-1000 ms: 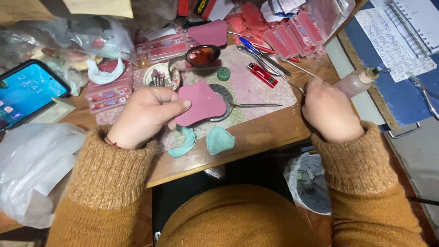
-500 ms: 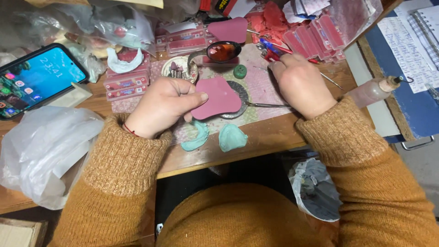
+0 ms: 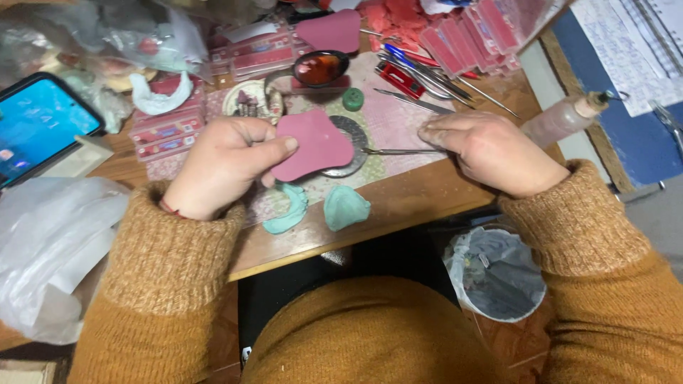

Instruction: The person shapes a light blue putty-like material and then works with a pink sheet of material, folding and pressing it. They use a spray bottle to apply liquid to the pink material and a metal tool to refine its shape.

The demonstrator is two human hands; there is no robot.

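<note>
My left hand [image 3: 226,162] grips a pink wax sheet [image 3: 316,144], thumb on top, above a round metal dish [image 3: 351,146]. My right hand [image 3: 487,151] lies on the table edge with its fingers closed on a thin metal tool [image 3: 395,151] whose tip points left toward the pink sheet. Two pale green pieces [image 3: 346,207] lie on the wood just in front of the sheet.
A phone [image 3: 39,124] with a lit screen lies at the left, over a white plastic bag [image 3: 50,249]. Pink boxes [image 3: 242,53], a dark red bowl [image 3: 320,69], several metal tools [image 3: 427,78] and a small bottle [image 3: 562,117] crowd the back. A lined bin [image 3: 494,274] stands below the table.
My right hand has come back from the tools at the rear to the table edge and now holds the thin metal tool. My left hand keeps the pink sheet.
</note>
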